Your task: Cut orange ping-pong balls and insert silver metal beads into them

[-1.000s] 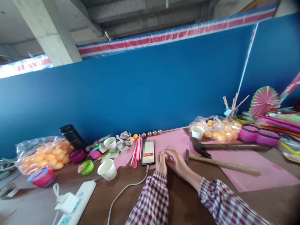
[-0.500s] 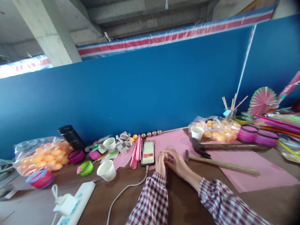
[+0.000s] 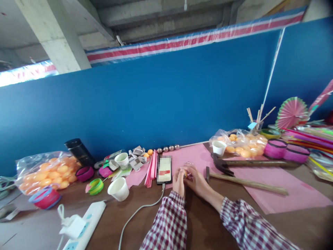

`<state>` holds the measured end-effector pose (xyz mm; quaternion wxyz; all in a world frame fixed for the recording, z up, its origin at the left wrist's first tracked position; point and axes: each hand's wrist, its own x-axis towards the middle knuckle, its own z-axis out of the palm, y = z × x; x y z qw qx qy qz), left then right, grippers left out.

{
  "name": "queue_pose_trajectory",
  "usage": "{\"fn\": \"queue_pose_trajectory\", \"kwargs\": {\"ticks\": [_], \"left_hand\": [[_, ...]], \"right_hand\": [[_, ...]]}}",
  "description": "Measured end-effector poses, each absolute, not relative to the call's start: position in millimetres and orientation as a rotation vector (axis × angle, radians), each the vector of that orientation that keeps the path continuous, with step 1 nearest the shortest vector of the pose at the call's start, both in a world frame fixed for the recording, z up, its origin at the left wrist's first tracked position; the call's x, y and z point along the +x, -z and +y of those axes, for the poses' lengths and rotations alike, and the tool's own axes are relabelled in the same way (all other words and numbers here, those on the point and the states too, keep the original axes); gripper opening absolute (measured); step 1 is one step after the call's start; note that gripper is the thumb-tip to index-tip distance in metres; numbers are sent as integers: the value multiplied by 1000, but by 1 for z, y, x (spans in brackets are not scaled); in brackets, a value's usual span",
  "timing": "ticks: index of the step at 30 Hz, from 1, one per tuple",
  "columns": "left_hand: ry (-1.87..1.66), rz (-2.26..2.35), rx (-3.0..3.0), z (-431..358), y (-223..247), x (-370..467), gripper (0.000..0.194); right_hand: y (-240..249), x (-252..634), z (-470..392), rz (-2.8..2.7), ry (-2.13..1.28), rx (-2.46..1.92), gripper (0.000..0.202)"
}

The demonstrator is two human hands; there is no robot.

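Head view: my left hand (image 3: 178, 180) and right hand (image 3: 197, 181) are pressed together, fingers curled tight round a small orange ball (image 3: 185, 173) at the pink sheet's (image 3: 260, 180) near edge on the worktop (image 3: 208, 222). Phone (image 3: 164, 169) sits just beside my left hand; a hammer (image 3: 241, 182) lies just right of my right hand.

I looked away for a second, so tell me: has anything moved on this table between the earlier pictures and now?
Almost nothing. The left hand and right hand stay cupped together around a small orange ball at the edge of the pink paper, with no visible shift. The phone, the two hammers and the white cup lie where they were.
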<state>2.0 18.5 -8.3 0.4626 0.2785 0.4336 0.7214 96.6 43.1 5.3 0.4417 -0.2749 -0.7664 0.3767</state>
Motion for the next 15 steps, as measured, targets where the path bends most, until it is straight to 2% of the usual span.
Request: {"fn": "queue_pose_trajectory", "kwargs": {"ticks": [5, 12, 15], "left_hand": [[-1747, 1083, 810, 17, 3, 1, 23], [-1747, 1082, 726, 20, 9, 0, 32], [-1746, 1077, 779, 20, 9, -1, 30]], "right_hand": [[0, 95, 44, -1909, -899, -648, 41], [-4, 96, 44, -1906, -903, -653, 41], [-6, 97, 44, -1913, -878, -642, 41]]}}
